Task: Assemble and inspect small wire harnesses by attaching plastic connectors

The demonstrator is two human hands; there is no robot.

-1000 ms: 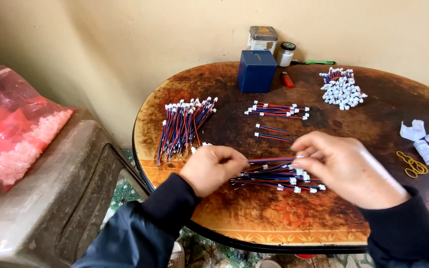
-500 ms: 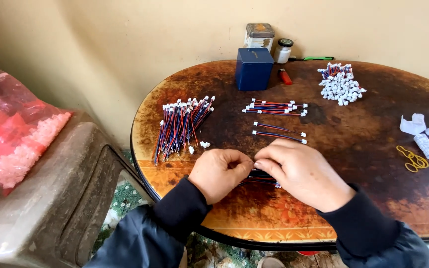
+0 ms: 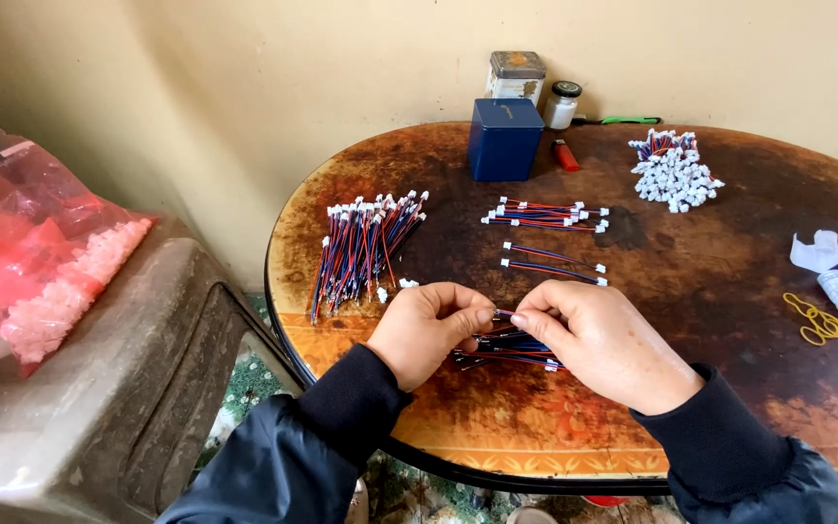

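A: Hands?
B: Left hand (image 3: pixel 431 328) and right hand (image 3: pixel 601 340), fingertips pinched together on one short red-and-blue wire lead (image 3: pixel 502 314), above a small bunch of leads (image 3: pixel 506 347) at the round table's (image 3: pixel 691 291) 6 o'clock edge.
A: Other stock?
B: Large wire bundle (image 3: pixel 366 247) at 9 o'clock; white connector pile (image 3: pixel 673 172) at 1 o'clock; blue tin (image 3: pixel 504 140) at 12 o'clock.

Round, worn brown table (image 3: pixel 438 184) with wiring parts laid out on it.
On it: a large bundle of wires (image 3: pixel 361 247) at left, smaller wire groups (image 3: pixel 545 213) mid-table, a blue box (image 3: pixel 504 139), a tin (image 3: pixel 517 76), a small jar (image 3: pixel 563 104), white connectors (image 3: pixel 673 171), yellow rubber bands (image 3: pixel 813 318).
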